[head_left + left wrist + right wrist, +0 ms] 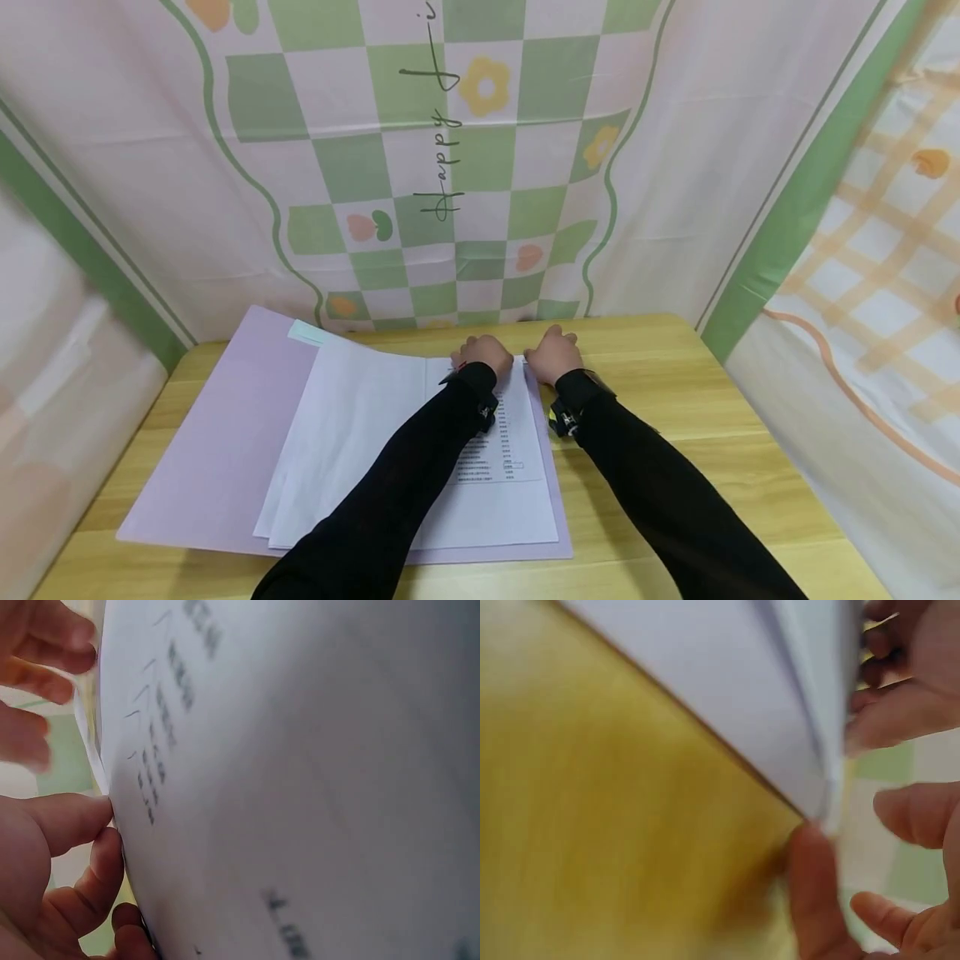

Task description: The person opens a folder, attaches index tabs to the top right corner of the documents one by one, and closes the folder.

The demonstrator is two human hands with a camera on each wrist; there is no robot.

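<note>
A lilac folder (217,433) lies spread on the table, with white sheets of paper (360,417) inside it. Printed lines of text show on the right-hand sheet, partly under the left forearm. The left hand (483,356) is at the far edge of this sheet; in the left wrist view its thumb and curled finger pinch the paper edge. By the far right corner is the right hand (553,357). One of its fingers (814,877) touches that corner in the right wrist view, while its other fingers stand apart, holding nothing.
Beneath the folder is a wooden table (675,433), bare to the right of the folder. A patterned cloth (480,167) hangs behind its far edge, with more cloth on both sides. A pale green strip (306,333) shows at the papers' far left corner.
</note>
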